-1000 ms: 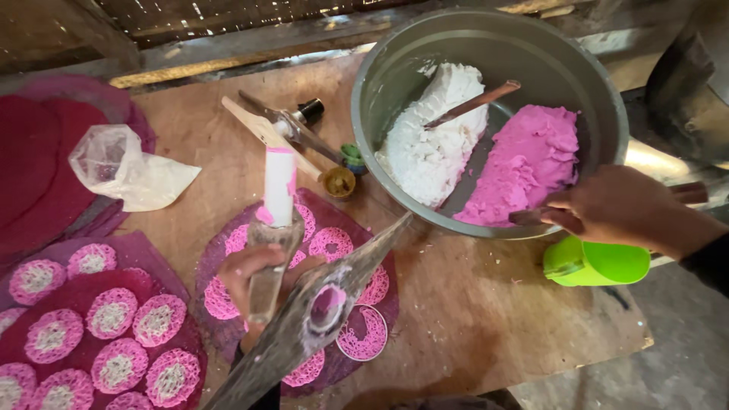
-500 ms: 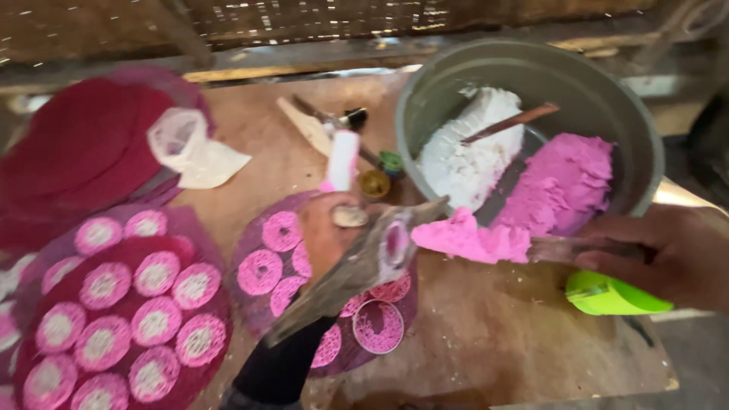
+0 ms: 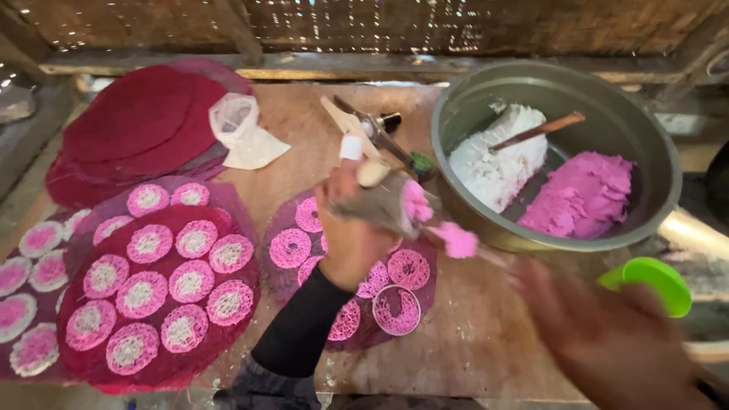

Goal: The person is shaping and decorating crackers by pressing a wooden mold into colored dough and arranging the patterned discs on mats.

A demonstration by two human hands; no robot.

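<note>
My left hand (image 3: 351, 228) is closed around a grey metal press (image 3: 383, 205), held just left of the big metal bowl (image 3: 463, 121), with its open end turned toward the bowl. That end is packed with pink dough, and a loose lump of pink dough (image 3: 456, 240) sits right at its mouth, close under the bowl's rim. My right hand (image 3: 607, 342) is below the bowl, near the lower right corner, blurred with motion (so I cannot tell how far it is open or whether it has anything in it). Inside the bowl lie a mound of white dough (image 3: 497, 163) on the left and a mound of pink dough (image 3: 581, 197) on the right, with a wooden stick (image 3: 535, 131) resting across the white one. A green cup (image 3: 653, 281) stands just below the bowl. Left of the bowl, under my left hand, a dark red leaf (image 3: 285, 281) on the surface (image 3: 471, 342) carries pink lace-like rounds (image 3: 291, 247). Further left lies a second round sheet covered with such rounds (image 3: 148, 243).
</note>
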